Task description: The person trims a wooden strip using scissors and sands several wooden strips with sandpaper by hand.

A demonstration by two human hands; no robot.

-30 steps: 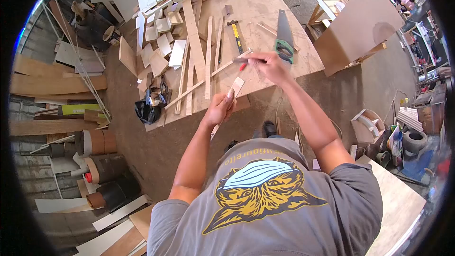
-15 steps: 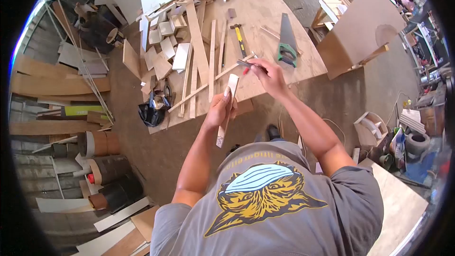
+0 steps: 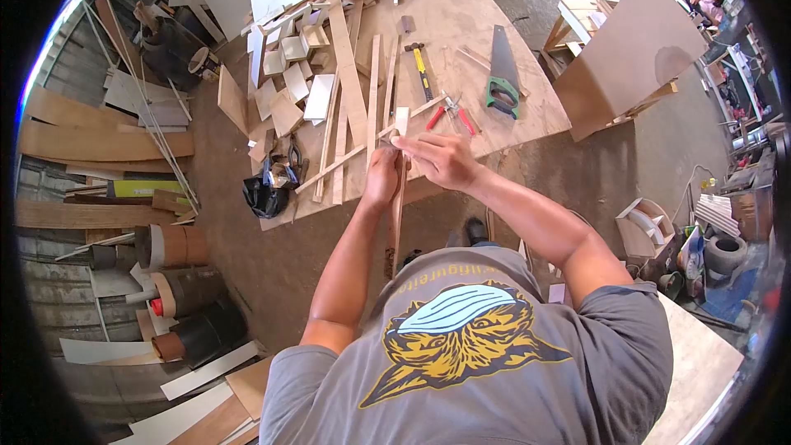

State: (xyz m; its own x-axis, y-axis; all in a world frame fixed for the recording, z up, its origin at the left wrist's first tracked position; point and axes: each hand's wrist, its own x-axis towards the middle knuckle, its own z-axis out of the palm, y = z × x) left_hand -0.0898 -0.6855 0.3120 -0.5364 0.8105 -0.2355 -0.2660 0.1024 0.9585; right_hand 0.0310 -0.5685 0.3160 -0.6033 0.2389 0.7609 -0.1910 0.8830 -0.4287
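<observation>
My left hand (image 3: 381, 175) is wrapped round a narrow wooden strip (image 3: 398, 210), whose pale top end sticks up past my fingers and whose lower end hangs toward my body. My right hand (image 3: 441, 161) meets the strip beside my left hand, its fingers closed on a small dark object that they mostly hide. Beyond my hands on the wooden table (image 3: 527, 128) lie red-handled pliers (image 3: 449, 113), a yellow and black hammer (image 3: 423, 72) and a green-handled saw (image 3: 503, 74). A long thin stick (image 3: 346, 156) lies slantwise near the table's front edge.
Wood offcuts (image 3: 288, 107) and long strips are piled on the table's left part. A black bag (image 3: 265, 198) sits at its left corner. A large brown panel (image 3: 626, 58) stands to the right. A person (image 3: 708, 4) is far off at the upper right.
My right hand has moved down and left from above the table to the strip at my left hand. The strip now points more upright, and the pliers are uncovered.
</observation>
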